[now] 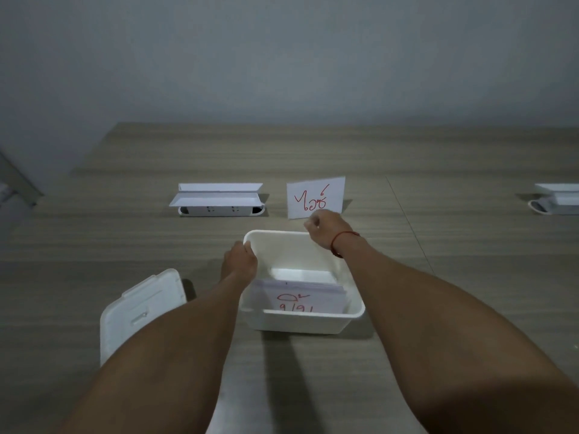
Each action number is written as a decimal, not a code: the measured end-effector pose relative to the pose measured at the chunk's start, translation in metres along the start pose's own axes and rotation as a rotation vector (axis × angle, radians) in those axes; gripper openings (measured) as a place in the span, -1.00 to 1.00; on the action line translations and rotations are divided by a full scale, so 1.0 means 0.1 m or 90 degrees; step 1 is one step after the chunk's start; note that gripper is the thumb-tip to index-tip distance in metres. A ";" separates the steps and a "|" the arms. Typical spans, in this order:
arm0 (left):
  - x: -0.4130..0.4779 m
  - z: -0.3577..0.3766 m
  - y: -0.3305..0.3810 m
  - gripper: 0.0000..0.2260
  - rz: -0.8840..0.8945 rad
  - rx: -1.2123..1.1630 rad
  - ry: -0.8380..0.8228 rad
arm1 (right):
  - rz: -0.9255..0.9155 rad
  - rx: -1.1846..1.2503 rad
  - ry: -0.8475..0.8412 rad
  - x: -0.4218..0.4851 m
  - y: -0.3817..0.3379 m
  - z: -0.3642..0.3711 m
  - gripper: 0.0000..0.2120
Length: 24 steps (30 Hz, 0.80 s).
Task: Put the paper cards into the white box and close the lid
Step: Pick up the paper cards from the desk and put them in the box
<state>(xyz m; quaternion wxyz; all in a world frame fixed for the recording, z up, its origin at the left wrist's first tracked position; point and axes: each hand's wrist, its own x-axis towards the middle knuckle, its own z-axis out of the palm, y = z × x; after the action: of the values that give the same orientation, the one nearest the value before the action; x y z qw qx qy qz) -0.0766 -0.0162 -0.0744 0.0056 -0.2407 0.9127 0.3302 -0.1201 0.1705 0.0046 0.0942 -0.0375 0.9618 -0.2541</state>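
Observation:
The white box stands open on the table in front of me. Several paper cards with red writing lean inside it against the near wall. My left hand grips the box's far left rim. My right hand, with a red string on the wrist, pinches the bottom edge of another white paper card with red writing, held upright just beyond the box's far right corner. The white lid lies on the table to the left of the box, partly hidden by my left forearm.
A white pop-up socket unit with raised flaps sits in the wooden table behind the box on the left. A second such unit shows at the right edge. A grey wall rises behind the table.

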 end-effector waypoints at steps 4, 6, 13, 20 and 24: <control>0.28 0.07 0.14 -0.63 0.014 0.005 0.032 | 0.015 -0.101 0.022 0.47 0.07 -0.03 -0.63; 0.37 0.07 0.20 -0.63 0.015 0.001 0.037 | 0.016 -0.136 0.029 0.64 0.10 -0.01 -0.63; 0.88 0.17 0.48 -0.60 -0.002 0.018 0.053 | -0.016 -0.190 0.044 1.40 0.19 0.03 -0.63; 1.10 0.24 0.62 -0.59 -0.004 0.034 0.072 | 0.012 -0.226 0.035 1.92 0.23 0.00 -0.61; 1.13 0.26 0.65 -0.59 -0.003 0.036 0.071 | 0.018 -0.245 0.013 2.00 0.17 0.00 -0.66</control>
<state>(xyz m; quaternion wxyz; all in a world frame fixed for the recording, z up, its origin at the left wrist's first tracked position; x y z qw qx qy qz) -0.2088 -0.0064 -0.0754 -0.0380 -0.2606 0.9200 0.2902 -0.3165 0.1607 -0.0364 0.0787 -0.0389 0.9940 -0.0649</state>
